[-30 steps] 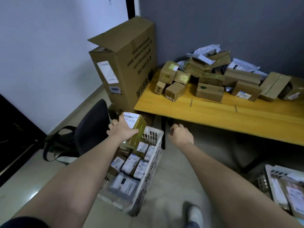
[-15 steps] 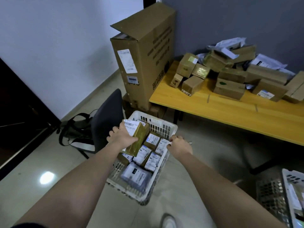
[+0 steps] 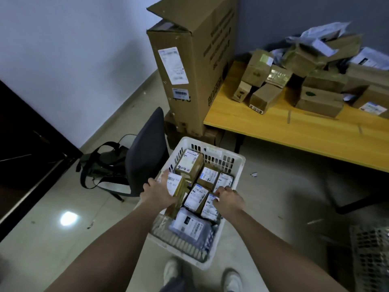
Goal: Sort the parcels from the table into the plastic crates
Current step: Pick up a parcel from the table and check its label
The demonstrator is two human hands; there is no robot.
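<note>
A white plastic crate stands on the floor in front of my feet, packed with several labelled parcels. My left hand grips a small brown parcel with a white label and holds it at the crate's left side, just above the others. My right hand has its fingers curled around the top of a labelled parcel standing in the crate's right row. A pile of brown boxes and grey mail bags lies on the yellow table at the upper right.
A tall open cardboard box stands against the wall beside the table's left end. A dark chair and a black backpack sit left of the crate. A second crate is at the lower right edge.
My view has tipped down toward the crate. My left hand has lowered the brown parcel into the crate's left side, and my right hand has moved from the rim onto a parcel inside.
</note>
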